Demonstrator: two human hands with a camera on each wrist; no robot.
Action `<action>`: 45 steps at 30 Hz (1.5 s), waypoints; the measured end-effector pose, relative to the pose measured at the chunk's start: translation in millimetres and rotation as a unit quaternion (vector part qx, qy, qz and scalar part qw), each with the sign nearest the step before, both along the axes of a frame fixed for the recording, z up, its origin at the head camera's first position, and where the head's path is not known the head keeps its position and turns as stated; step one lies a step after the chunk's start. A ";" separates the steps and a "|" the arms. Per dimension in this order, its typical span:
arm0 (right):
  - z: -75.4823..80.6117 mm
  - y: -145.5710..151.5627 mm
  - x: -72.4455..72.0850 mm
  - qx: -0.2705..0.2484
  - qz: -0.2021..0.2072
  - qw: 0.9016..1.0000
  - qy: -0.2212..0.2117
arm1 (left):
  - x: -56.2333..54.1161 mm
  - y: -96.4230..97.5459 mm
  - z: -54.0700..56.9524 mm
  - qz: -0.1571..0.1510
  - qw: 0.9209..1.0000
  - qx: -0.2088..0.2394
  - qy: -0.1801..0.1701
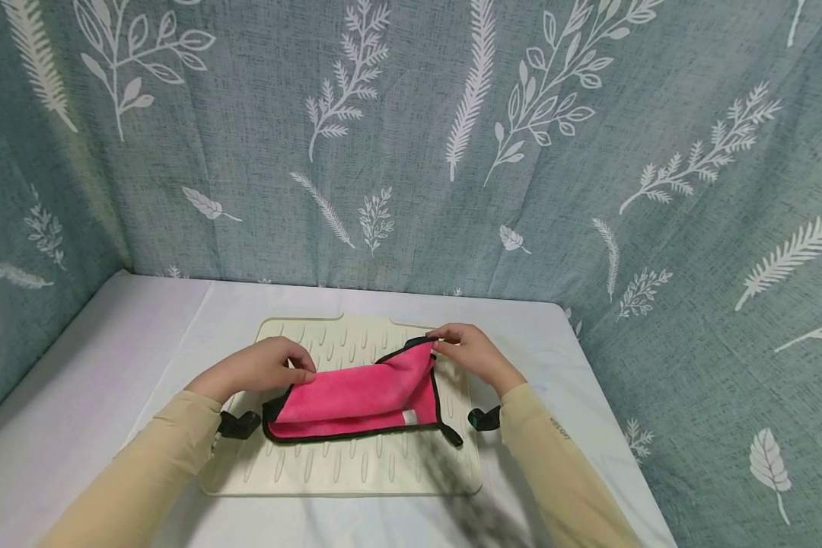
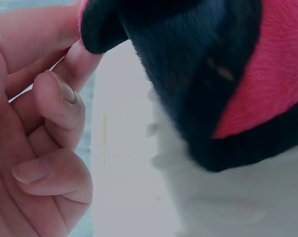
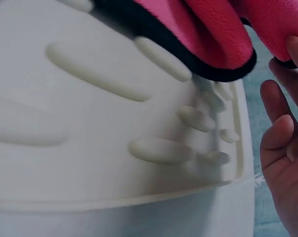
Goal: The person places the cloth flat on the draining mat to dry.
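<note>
A pink plush cloth (image 1: pixel 356 392) with black edging lies partly folded, its lower edge on a cream ridged mat. At its upper left, my left hand (image 1: pixel 267 365) pinches the edge between thumb and fingers. My right hand (image 1: pixel 476 354) pinches the raised upper right corner. A small white label (image 1: pixel 409 417) and a black loop (image 1: pixel 450 434) show at the cloth's lower right. In the left wrist view, the cloth's black border (image 2: pixel 188 74) hangs from the fingertips, with the other fingers curled below. The right wrist view has the pink cloth (image 3: pixel 218 34) drooping in folds beside the hand.
The cream mat (image 1: pixel 342 468) with raised ridges lies on a white-covered table (image 1: pixel 144 335). Behind and to the sides hangs a blue-green curtain (image 1: pixel 411 205) with white leaf patterns. Black wrist devices (image 1: pixel 240 425) are worn at both sleeves.
</note>
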State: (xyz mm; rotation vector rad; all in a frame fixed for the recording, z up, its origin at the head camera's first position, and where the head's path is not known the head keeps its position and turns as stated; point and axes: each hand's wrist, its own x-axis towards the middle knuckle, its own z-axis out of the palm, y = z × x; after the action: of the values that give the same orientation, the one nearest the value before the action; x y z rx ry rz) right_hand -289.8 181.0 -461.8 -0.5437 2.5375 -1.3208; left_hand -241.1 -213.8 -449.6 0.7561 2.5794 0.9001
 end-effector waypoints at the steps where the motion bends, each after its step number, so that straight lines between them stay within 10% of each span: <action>1: 1.9 0.3 -0.5 0.000 -0.001 1.000 0.005 | 0.4 -1.7 3.5 0.004 1.000 0.000 0.004; 14: 18.8 2.6 -5.7 -0.012 -0.025 0.999 0.017 | 7.8 -25.3 35.8 0.079 0.991 0.004 0.107; 25: 38.2 -39.2 -29.0 0.104 -0.096 0.982 0.124 | 5.5 -29.1 27.1 0.169 0.932 -0.036 0.318; 35: 33.1 -59.9 -34.1 0.170 -0.105 0.968 0.152 | 0.0 -30.3 2.3 0.218 0.927 -0.066 0.297; 45: 29.8 -47.9 -24.2 0.135 -0.097 0.975 0.148 | 3.2 -38.5 1.5 0.250 0.932 -0.012 0.261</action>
State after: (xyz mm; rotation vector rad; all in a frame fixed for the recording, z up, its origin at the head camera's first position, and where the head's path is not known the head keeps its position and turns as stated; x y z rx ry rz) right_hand -314.0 133.1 -432.0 -0.4769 3.0205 -0.9840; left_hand -237.9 -252.3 -448.1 0.3569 3.3437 0.8854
